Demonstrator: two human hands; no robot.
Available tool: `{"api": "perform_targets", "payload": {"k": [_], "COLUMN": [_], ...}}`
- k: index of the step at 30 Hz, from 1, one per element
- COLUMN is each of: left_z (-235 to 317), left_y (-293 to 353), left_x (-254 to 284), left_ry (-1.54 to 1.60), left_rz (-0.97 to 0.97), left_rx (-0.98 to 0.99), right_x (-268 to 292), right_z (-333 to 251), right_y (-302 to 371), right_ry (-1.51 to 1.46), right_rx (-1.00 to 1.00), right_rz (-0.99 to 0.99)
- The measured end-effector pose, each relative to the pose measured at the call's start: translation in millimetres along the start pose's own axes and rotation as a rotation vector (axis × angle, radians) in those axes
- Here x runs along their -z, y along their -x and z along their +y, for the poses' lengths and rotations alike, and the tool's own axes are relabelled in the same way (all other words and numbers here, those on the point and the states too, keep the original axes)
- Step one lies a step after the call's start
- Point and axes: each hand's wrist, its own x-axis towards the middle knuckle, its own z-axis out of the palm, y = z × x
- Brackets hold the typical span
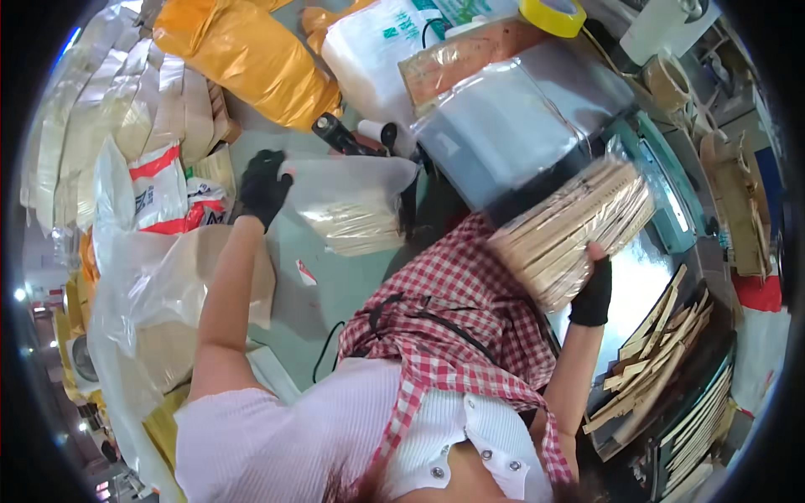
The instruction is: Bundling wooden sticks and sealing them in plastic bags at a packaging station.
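Observation:
My left hand (267, 186), in a black fingerless glove, is closed at the left edge of a clear plastic bag (345, 180). Pale thin sticks (356, 226) lie in the bag's lower part, over the grey-green table. On the right, my right hand (592, 289), gloved the same way, grips the lower side of a bundle of wooden strips (579, 230) in clear plastic wrap. The bundle is held tilted beside my red checked apron (453, 310). Its fingers behind the bundle are hidden; the thumb shows on the front.
A stack of clear plastic bags (503, 121) lies ahead, with yellow tape (553, 15) beyond it. A teal machine (671, 189) stands at right. Loose wooden strips (650, 360) lie near right. Wrapped bundles (109, 117) are piled at left; an orange package (243, 59) lies at the back.

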Motion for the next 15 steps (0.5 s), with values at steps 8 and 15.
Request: {"api": "perform_targets", "payload": {"k": [8, 15], "left_z": [-0.2, -27.5], "left_y": [-33.3, -21.9], "left_x": [-81.5, -70.2], "left_ry": [-0.143, -0.256], "left_rz": [-0.373, -0.117], "left_rx": [-0.277, 0.46], "right_x": [-213.6, -372.5], "right_z": [0.6, 109.6], "right_y": [-8.9, -55.7], "right_ry": [0.396, 0.612], "right_rx": [0.395, 0.523], "right_rz": [-0.199, -0.645]}}
